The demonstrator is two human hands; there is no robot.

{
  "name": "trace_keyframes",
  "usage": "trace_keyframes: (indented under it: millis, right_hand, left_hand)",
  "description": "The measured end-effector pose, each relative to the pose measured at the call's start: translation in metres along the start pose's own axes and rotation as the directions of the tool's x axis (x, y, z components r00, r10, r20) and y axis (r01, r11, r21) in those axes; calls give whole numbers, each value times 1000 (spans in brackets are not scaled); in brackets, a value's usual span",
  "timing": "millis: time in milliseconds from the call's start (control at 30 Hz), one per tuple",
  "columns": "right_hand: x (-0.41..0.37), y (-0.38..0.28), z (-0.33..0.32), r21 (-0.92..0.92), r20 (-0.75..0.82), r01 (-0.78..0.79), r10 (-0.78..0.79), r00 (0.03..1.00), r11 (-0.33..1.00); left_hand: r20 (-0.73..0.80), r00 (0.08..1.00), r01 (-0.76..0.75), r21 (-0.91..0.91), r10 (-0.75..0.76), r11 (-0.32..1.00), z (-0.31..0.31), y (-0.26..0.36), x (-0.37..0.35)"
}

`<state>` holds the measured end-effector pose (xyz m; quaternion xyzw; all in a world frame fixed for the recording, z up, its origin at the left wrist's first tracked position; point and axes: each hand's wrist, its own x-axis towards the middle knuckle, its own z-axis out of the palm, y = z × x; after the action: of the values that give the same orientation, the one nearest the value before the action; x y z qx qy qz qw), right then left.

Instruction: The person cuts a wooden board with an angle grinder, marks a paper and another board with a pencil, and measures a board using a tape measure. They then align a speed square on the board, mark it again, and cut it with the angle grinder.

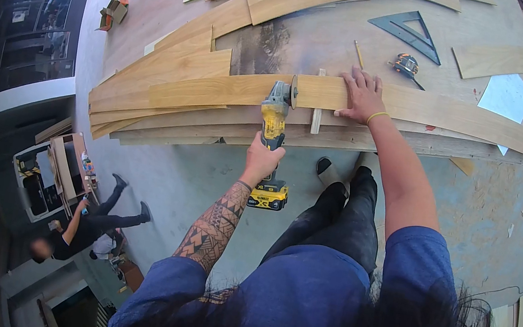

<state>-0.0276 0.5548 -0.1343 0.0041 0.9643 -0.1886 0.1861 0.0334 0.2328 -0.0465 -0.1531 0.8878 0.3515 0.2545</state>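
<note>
My left hand [263, 162] is wrapped round the body of a yellow and black cordless angle grinder [274, 119]. The grinder's disc [294, 91] meets or overlaps a long thin wooden plank [441, 110] lying across the near side of the worktable. Just right of the disc, my right hand [362, 99] lies on that plank with fingers spread and thumb toward the near edge. A short wood strip [315, 121] crosses beneath the plank between disc and right hand.
Beyond the plank lie a tape measure [404, 65], a pencil [359, 54] and a triangular square [392, 27]. Loose boards [230, 18] cover the table's left and far parts. A white sheet [505, 96] is at the right. Another person [84, 224] is off to the left.
</note>
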Motion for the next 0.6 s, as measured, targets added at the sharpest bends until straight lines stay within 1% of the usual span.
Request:
trace_keyframes:
  millis: [133,333,600]
  right_hand:
    - [0,1,1,-6,-9,3,-3,1000,1000]
    - [0,0,0,-11,6,0,0,1000,1000]
    - [0,0,0,-9,-1,4,-4,1000,1000]
  left_hand:
    - [-11,1000,-4,30,5,1000,0,5,-2]
    - [13,1000,20,-11,-20,1000,1,-1,1]
    - [-1,1000,5,8,-5,1000,1,-2,1]
